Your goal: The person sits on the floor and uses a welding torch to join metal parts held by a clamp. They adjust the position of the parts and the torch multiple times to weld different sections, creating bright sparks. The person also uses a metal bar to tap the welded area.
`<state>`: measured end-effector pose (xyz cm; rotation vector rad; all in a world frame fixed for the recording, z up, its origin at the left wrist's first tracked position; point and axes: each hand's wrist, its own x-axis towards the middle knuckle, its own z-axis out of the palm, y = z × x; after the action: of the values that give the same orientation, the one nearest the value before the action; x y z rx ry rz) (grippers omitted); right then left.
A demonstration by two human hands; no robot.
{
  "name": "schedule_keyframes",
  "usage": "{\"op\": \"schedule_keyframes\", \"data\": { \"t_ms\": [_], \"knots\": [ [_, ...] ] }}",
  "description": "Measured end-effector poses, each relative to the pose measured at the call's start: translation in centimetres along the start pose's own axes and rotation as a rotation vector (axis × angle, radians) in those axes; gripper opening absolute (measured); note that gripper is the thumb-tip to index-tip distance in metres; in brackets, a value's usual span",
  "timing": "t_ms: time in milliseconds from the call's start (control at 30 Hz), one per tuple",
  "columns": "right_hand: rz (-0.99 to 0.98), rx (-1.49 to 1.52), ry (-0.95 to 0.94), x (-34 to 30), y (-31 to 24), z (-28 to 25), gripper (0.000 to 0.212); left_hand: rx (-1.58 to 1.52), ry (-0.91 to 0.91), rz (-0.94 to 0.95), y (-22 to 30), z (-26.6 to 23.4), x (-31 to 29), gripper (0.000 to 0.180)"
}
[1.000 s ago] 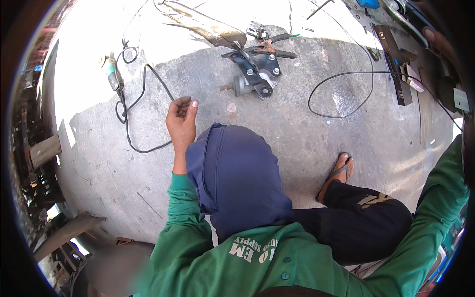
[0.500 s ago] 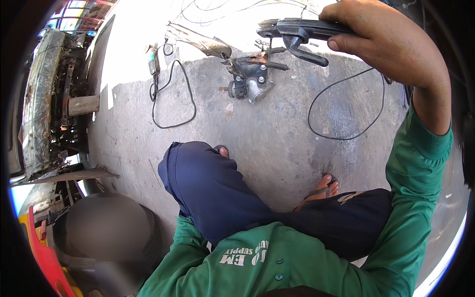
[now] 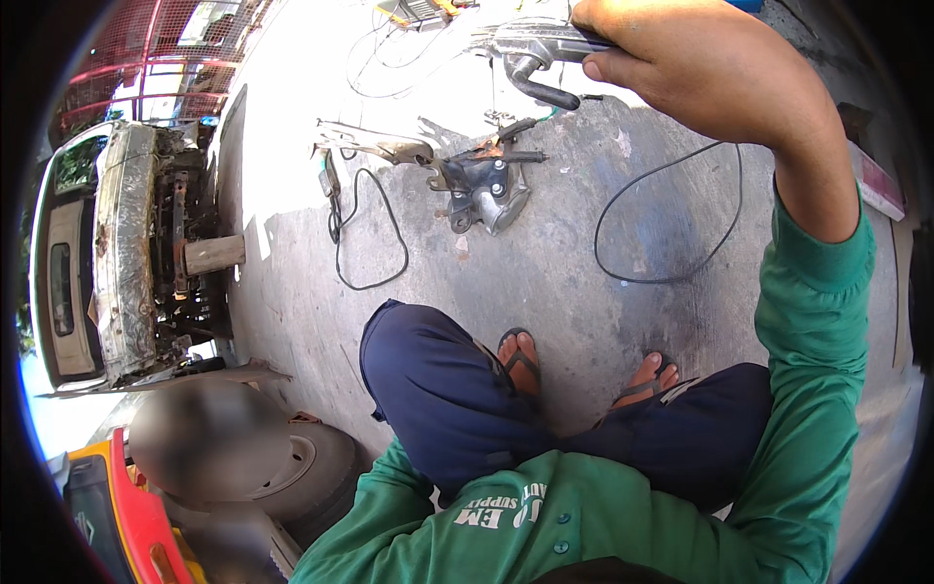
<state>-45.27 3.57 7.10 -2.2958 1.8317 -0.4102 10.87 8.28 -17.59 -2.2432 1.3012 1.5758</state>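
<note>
My right hand (image 3: 700, 73) is raised at the upper right, its fingers and thumb closed round one end of a long black object with a hooked lever (image 3: 540, 49). What this object is, I cannot make out. Its hook points downward, and its far end is washed out by glare. Beyond my feet, a metal bracket assembly (image 3: 486, 190) with bolts and a long arm lies on the concrete, apart from my hand. My left sleeve (image 3: 394, 487) runs down beside my left thigh, and the left hand is hidden.
A corded tool (image 3: 329, 175) lies left of the bracket, its black cable (image 3: 404, 243) looping nearer. Another cable loop (image 3: 598, 243) lies to the right. At the left stand a worn vehicle body part (image 3: 126, 253) and a tyre (image 3: 336, 477). A yellow-orange machine (image 3: 413, 12) shows at the top.
The view has shifted, showing more of the vehicle part and the machine at the top. My right hand still grips the black object, now farther left in the picture. My left foot shows more.
</note>
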Motion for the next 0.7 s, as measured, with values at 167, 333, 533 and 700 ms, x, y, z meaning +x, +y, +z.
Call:
{"op": "schedule_keyframes", "data": {
  "t_ms": [167, 333, 533, 700],
  "knots": [
    [-0.002, 0.099, 0.236, -0.4, 2.6, 7.0, 0.037, -0.006, -0.010, 0.105, 5.2, -2.3, 2.5, 0.039],
    [0.273, 0.313, 0.172, -1.4, -0.4, 13.6, 0.044, 0.368, 0.150, 0.485, 14.2, -14.2, 3.6, 0.045],
    [0.352, 0.593, 0.200, -4.8, -3.8, 21.6, 0.038, 0.416, 0.277, 0.709, 27.7, -20.2, 2.8, 0.057],
    [0.474, 0.920, 0.290, -6.2, -6.8, 25.9, 0.049, 0.491, 0.738, 0.929, 31.8, -18.7, 9.0, 0.077]
  ]
}}
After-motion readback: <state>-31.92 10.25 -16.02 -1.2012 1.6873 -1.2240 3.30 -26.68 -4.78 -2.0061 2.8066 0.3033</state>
